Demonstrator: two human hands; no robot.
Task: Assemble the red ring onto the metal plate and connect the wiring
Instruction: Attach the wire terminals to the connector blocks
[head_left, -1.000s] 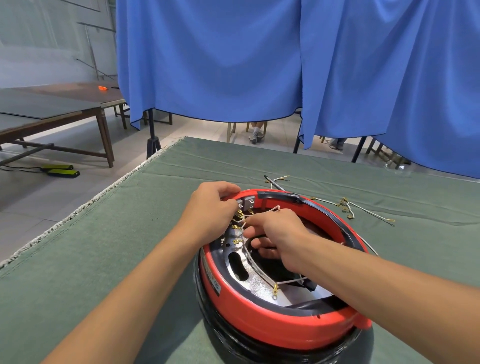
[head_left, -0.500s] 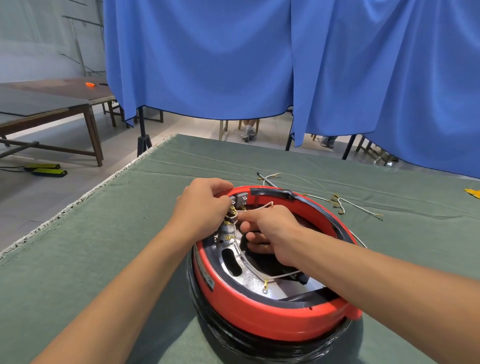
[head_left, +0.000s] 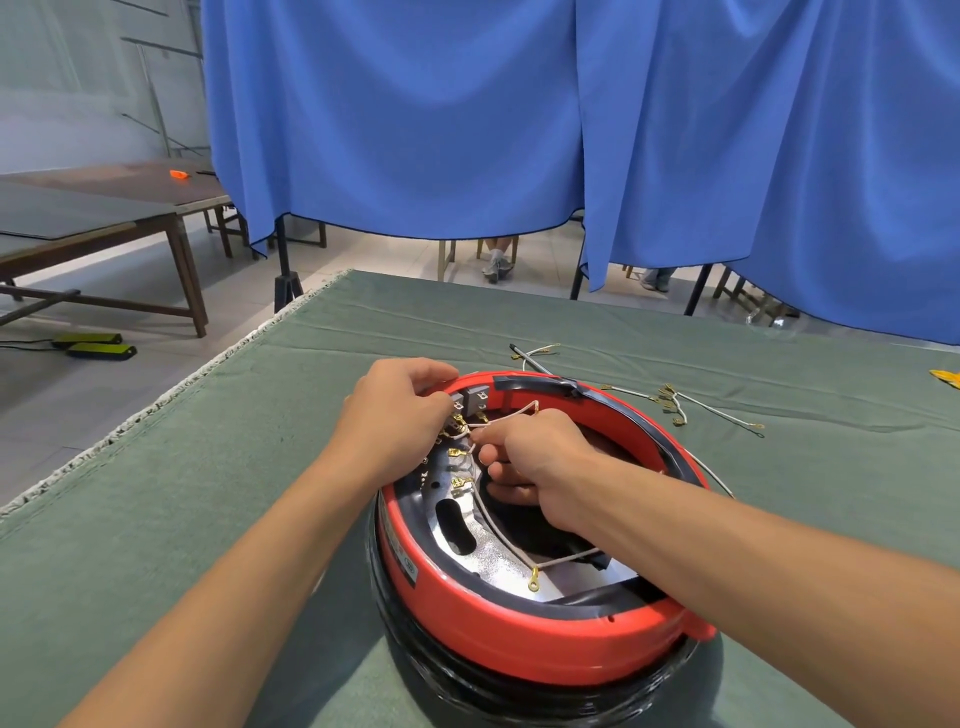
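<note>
Head view: red ring already sits over the metal plate, whole stack resting on a black wrapped base at the near middle of the green table. Ring seated, so the job is in the wiring phase.

Left hand is curled at the ring's far-left rim, fingers pinching into the cluster of brass spade terminals just below two grey connector blocks. Right hand is closed, pinching a white wire right beside that cluster. Can't see fingertip contact clearly, so which terminal is being mated is a guess. A second white lead runs down across the plate to a ring lug lying loose near the front.

Spare leads lie on the cloth behind the ring, well apart from the hands. Blue curtain behind the table.

Risks from here:
- Several identical brass spades packed tight, so it's easy to push the wire onto the wrong tab.
- Both hands crowd the same spot and block the view; a half-seated spade could go unnoticed.
- Pulling sideways on the white wire could bend a tab or unseat a neighbouring terminal.
- Loose lug on bare plate: could snag or get trapped under the ring if the lead gets dragged.
</note>
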